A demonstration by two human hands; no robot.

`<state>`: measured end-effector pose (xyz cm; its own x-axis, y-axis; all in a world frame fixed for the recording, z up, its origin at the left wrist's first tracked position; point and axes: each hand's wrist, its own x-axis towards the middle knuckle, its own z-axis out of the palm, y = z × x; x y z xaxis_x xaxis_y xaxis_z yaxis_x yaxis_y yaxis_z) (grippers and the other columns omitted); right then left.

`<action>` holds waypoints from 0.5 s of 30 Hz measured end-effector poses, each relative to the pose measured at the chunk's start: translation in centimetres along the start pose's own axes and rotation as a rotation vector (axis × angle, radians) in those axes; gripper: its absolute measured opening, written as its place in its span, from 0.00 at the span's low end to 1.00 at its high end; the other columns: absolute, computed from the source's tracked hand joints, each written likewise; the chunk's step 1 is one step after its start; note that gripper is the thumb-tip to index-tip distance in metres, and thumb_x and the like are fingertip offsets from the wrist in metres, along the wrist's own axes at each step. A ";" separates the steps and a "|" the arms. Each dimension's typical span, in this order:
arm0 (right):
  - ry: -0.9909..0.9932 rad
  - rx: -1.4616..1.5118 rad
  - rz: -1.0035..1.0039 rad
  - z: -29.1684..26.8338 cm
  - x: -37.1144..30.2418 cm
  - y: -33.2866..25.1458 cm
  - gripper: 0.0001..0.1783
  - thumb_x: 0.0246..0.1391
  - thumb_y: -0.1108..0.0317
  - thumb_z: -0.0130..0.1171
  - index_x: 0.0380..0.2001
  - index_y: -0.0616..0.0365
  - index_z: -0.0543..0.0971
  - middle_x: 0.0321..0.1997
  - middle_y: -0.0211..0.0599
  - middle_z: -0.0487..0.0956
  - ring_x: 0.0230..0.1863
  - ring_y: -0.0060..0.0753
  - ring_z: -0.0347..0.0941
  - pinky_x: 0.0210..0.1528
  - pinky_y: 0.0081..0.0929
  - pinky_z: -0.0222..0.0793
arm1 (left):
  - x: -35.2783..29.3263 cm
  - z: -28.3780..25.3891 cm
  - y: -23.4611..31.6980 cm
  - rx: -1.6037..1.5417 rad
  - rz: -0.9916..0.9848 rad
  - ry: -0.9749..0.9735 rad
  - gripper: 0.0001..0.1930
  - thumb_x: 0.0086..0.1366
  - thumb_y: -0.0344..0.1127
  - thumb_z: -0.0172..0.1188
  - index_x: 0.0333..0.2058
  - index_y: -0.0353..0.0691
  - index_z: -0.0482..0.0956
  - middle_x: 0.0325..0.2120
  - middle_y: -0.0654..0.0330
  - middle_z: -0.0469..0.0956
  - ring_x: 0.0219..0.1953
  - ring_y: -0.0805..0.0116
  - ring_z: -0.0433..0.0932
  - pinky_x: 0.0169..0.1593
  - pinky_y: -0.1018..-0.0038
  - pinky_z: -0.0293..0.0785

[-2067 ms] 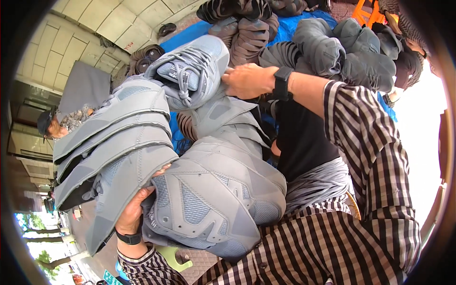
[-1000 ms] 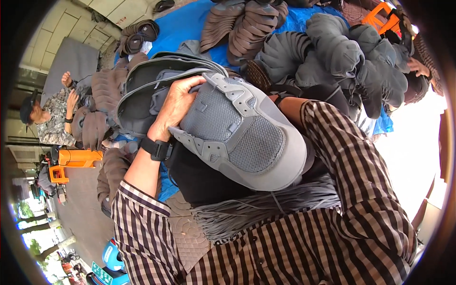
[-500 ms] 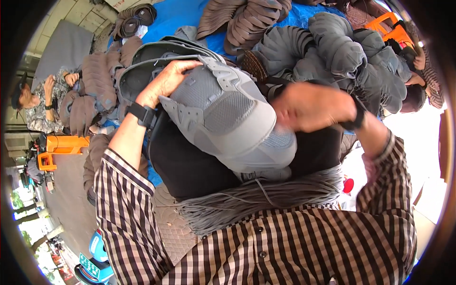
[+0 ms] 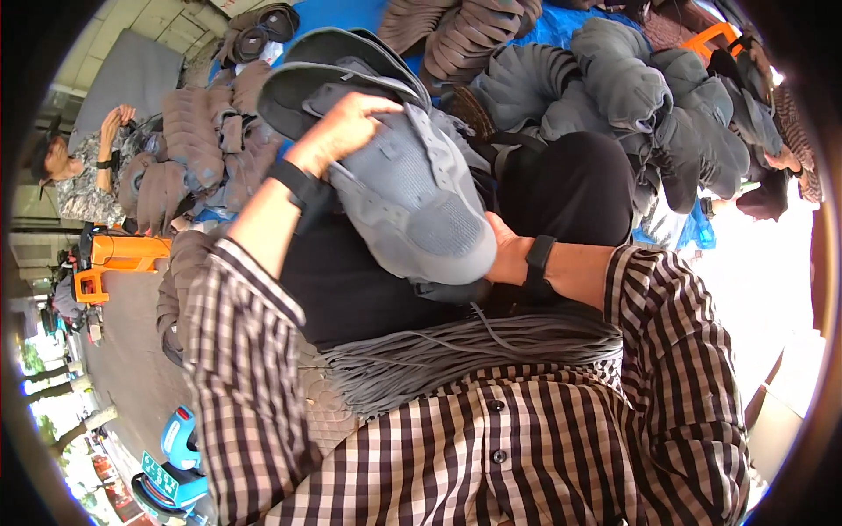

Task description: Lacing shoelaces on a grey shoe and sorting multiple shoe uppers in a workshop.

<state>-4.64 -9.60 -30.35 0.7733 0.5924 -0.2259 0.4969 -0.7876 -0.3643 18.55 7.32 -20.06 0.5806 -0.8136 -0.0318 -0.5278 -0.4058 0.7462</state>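
Note:
A grey mesh shoe upper (image 4: 412, 188) lies over my black-trousered lap with its toe toward me, and further uppers show beneath and behind it. My left hand (image 4: 351, 131) grips it at the opening near the eyelet strips, fingers curled over the edge. At the toe's right side my right hand (image 4: 502, 252) clasps the upper; most of its fingers are hidden behind the toe. The dark-lined heel collars (image 4: 329, 83) of the stacked uppers stick out beyond my left hand. A bundle of grey shoelaces (image 4: 465, 351) rests across my lap, close to my shirt.
Nested grey uppers (image 4: 618, 74) heap up at the far right, with brown ones (image 4: 478, 44) on a blue sheet at the back. More brown uppers (image 4: 189, 140) lie left, near another person (image 4: 92, 180). An orange stool (image 4: 127, 254) stands at the left.
My right hand, blurred above the toe before, has dropped to the toe's right side and holds it. The upper has swung more upright in view, and my left hand has shifted slightly right.

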 end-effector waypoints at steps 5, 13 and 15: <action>-0.556 -0.043 0.167 -1.1 -1.1 0.0 0.16 0.51 0.63 0.54 0.42 0.60 0.78 0.38 0.45 0.81 0.41 0.46 0.78 0.42 0.37 0.73 | -2.1 3.4 2.3 0.012 0.048 0.037 0.21 0.53 0.19 0.49 0.46 0.37 0.79 0.44 0.51 0.80 0.50 0.56 0.77 0.56 0.69 0.69; 0.280 0.159 0.028 -17.5 -7.6 0.8 0.18 0.46 0.64 0.64 0.38 0.61 0.73 0.35 0.48 0.79 0.40 0.53 0.76 0.40 0.42 0.73 | -3.6 4.0 3.8 0.060 0.086 0.014 0.24 0.51 0.17 0.46 0.48 0.34 0.77 0.47 0.52 0.78 0.52 0.60 0.75 0.58 0.71 0.66; 0.534 0.061 -0.243 -16.4 -6.4 0.5 0.28 0.41 0.65 0.69 0.47 0.56 0.70 0.47 0.46 0.74 0.47 0.52 0.73 0.46 0.40 0.73 | -2.8 4.1 4.6 0.108 0.078 -0.009 0.23 0.52 0.18 0.47 0.47 0.34 0.78 0.47 0.52 0.78 0.52 0.60 0.75 0.57 0.70 0.67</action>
<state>-2.89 -16.62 -14.25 0.7394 0.5745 0.3512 0.6732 -0.6197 -0.4035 11.96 6.03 -19.32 0.5298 -0.8479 0.0171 -0.6350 -0.3833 0.6707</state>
